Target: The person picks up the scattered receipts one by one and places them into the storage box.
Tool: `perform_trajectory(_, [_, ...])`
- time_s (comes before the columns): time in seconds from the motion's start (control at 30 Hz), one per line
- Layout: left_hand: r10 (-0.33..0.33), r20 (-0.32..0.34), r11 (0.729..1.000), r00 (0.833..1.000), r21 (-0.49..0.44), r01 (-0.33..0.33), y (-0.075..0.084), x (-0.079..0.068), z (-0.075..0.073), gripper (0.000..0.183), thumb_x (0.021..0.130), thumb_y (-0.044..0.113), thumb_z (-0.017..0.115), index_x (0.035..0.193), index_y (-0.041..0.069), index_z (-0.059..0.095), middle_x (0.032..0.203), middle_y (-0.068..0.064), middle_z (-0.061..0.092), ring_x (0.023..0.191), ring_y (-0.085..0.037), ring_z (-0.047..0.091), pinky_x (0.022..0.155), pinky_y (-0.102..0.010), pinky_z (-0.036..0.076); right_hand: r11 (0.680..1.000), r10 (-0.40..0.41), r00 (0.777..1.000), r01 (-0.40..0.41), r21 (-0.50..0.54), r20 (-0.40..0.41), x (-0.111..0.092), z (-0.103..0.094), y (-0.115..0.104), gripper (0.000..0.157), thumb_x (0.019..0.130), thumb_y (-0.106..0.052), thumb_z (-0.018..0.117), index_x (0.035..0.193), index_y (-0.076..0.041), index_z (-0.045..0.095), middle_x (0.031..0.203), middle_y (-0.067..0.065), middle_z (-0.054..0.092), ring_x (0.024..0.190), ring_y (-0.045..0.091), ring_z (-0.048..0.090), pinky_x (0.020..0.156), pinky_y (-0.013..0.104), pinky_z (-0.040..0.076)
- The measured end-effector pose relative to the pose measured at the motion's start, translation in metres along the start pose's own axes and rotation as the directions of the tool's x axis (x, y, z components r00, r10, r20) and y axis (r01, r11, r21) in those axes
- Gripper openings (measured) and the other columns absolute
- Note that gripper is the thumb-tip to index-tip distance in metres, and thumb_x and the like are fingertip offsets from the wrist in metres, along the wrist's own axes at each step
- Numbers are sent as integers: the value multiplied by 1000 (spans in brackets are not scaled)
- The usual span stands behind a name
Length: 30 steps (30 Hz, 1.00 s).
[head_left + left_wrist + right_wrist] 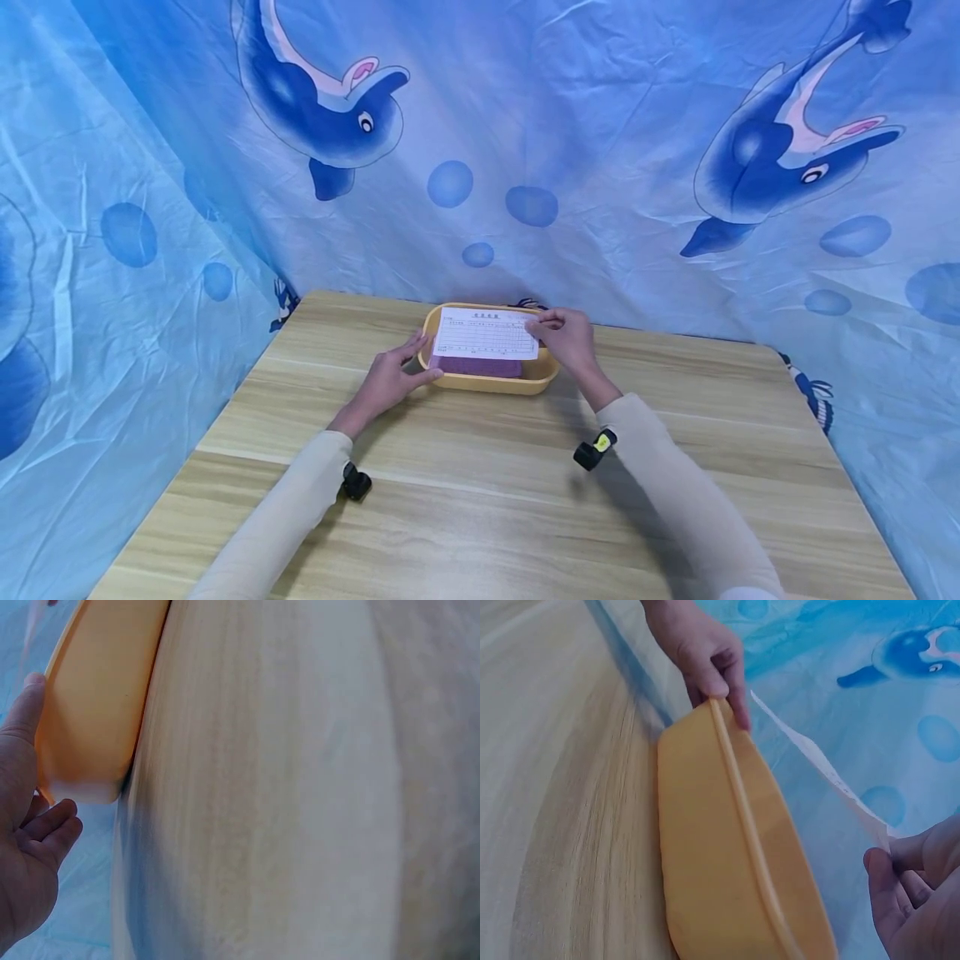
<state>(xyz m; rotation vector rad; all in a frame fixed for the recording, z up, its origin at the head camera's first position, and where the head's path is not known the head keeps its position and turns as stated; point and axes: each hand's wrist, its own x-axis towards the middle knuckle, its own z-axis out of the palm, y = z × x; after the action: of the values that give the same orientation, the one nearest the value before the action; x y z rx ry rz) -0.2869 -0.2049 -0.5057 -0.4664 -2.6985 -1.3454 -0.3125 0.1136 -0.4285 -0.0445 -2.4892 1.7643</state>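
Observation:
A yellow oblong basket stands near the table's far edge. My left hand holds its left end; in the right wrist view the thumb and fingers lie on either side of the rim. Thumb and fingers of my right hand pinch the right edge of a white paper form printed with a ruled grid. The form is above the basket, apart from its rim in the right wrist view. Under it in the head view, a flat purple thing lies in the basket, partly hidden by the paper.
The wooden table extends towards me and to both sides. Blue curtains with dolphin prints hang behind it and at the left. Dark tasselled cords show at the table's edges. A black wrist camera hangs at the right sleeve.

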Motion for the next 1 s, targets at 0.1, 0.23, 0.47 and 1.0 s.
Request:
perform_trajectory(0.1, [-1,3,1000,1000,0,1,0,0,1,79,86,47,80,150,13,50,161,-16,36,143,-35,44,115,-47,43,1000,10,1000,-10,-18,-4,7,7,4,17,89,-11,79,98,3,75,94,19,77,75,17,72,82,51,63])
perform_trajectory(0.23, [-9,5,1000,1000,0,9,1,0,2,80,86,47,80,151,12,49,161,-14,35,143,-35,43,115,-48,42,995,-19,1000,18,-97,-4,11,15,9,16,88,-13,81,94,1,76,90,16,77,74,19,74,67,33,63])
perform_trajectory(0.47, [-13,-1,1000,1000,7,13,2,-1,2,80,85,42,83,151,11,50,161,-15,37,145,-34,41,116,-48,41,973,-43,999,44,-226,8,10,27,15,15,87,-19,82,92,-5,78,86,10,78,73,17,73,61,23,55])
perform_trajectory(1.0, [-25,11,1000,1000,-11,25,2,-1,2,84,85,45,82,151,6,47,161,-16,35,141,-37,45,114,-49,43,968,-20,996,40,-249,84,6,40,18,15,90,-18,80,96,-4,77,90,11,78,77,20,74,61,26,60])
